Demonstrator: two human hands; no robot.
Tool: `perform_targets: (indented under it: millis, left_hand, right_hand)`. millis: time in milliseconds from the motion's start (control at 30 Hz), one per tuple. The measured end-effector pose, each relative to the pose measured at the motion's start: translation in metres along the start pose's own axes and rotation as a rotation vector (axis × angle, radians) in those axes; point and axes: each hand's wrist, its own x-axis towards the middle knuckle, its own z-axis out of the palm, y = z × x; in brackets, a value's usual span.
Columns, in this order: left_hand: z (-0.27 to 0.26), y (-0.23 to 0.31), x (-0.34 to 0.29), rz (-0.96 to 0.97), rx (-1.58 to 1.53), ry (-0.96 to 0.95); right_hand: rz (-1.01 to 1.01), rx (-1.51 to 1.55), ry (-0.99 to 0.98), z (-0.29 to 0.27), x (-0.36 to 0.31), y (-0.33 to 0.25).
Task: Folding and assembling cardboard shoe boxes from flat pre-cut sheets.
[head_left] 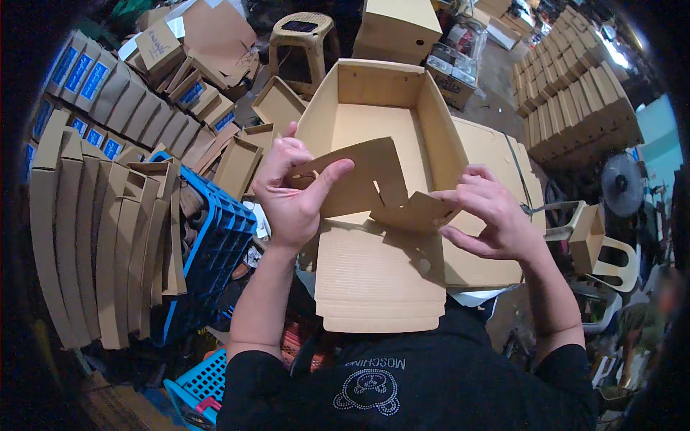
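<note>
An open brown cardboard box (377, 86) stands in front of me, its lid flap (381, 280) lying toward my body. Above the near end of the box I hold a thin, folded cardboard piece (363, 169) with slots cut in it. My left hand (291, 201) is closed on its left part, thumb across the near face and fingers behind. At its lower right end, my right hand (492, 215) pinches the edge between thumb and fingers. The piece bends at a crease between the two hands, and it hides part of the box's inside.
Right of the open box lies a large cardboard surface (478, 248). A blue plastic crate (223, 223) and upright narrow cardboard boxes (108, 244) crowd the left. Behind stand a plastic stool (303, 36) and a closed carton (399, 32). Stacked boxes (575, 93) rise at far right.
</note>
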Motion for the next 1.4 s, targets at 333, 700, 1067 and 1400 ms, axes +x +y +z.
perform_targets:
  millis: [333,700,1067,1400]
  left_hand:
    - [0.0,0.0,0.001,0.002,-0.026,0.045]
    - [0.01,0.019,-0.002,0.064,0.203,-0.17]
    - [0.012,0.022,-0.002,0.15,0.277,-0.217]
    - [0.01,0.033,0.008,0.185,0.208,-0.385]
  right_hand:
    - [0.029,-0.06,0.162,0.018,-0.006,0.0]
    - [0.076,-0.118,0.165,0.038,-0.004,-0.007]
    - [0.042,-0.115,0.18,0.061,-0.015,0.006]
    - [0.03,-0.128,0.175,0.068,-0.021,0.01]
